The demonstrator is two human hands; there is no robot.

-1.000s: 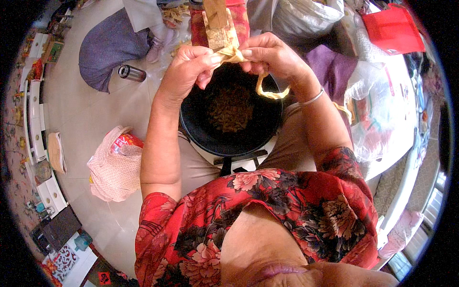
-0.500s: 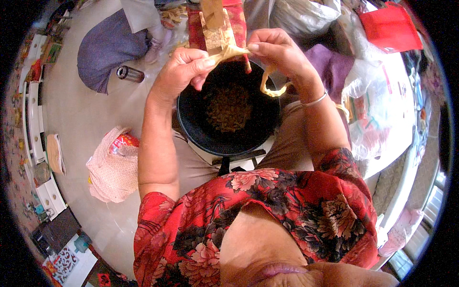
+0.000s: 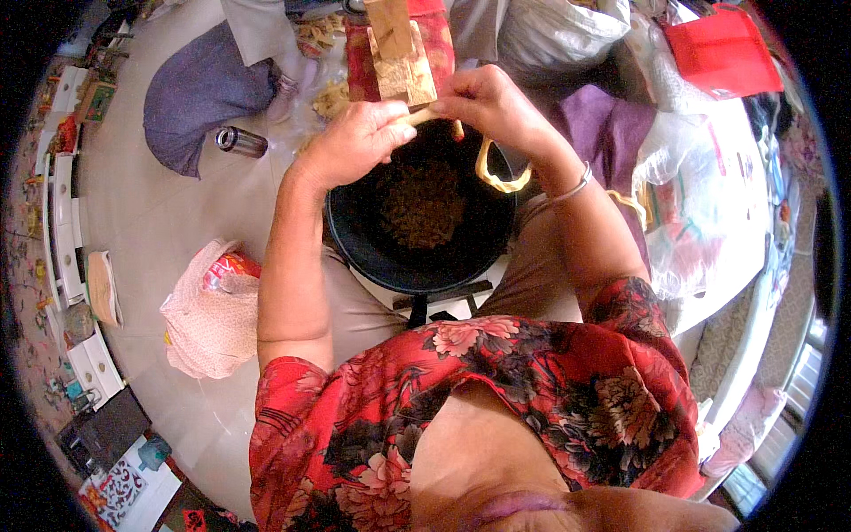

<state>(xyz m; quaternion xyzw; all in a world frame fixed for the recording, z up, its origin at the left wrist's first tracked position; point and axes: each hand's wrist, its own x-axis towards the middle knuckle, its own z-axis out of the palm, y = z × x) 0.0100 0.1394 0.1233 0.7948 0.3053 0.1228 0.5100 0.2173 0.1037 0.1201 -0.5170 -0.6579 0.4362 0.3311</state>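
A pale yellow strip (image 3: 423,116) runs between my two hands, close below the end of a wooden block device (image 3: 403,71). My left hand (image 3: 359,140) pinches one end, fingers closed. My right hand (image 3: 490,108) grips the other side, also closed, its fingertips partly hidden. What looks like the strip's loose tail (image 3: 498,182) curls down below my right hand; the join is hidden. Beneath both hands sits a round black pan (image 3: 355,244) between my legs, with small brown pieces (image 3: 421,208) in its bottom. I cannot tell what the strip is made of.
A patterned red cloth (image 3: 361,66) lies under the wooden device. To the left are a dark cylinder (image 3: 241,141), a pink mesh bag (image 3: 208,324) and another person's dark-clad leg (image 3: 204,97). Clear plastic bags (image 3: 691,195), purple cloth (image 3: 607,124) and a red bag (image 3: 725,49) lie to the right.
My hands have drawn closer together, the left moving right and the right slightly left and down. Less of the strip shows between them, and its looped tail has shifted slightly.
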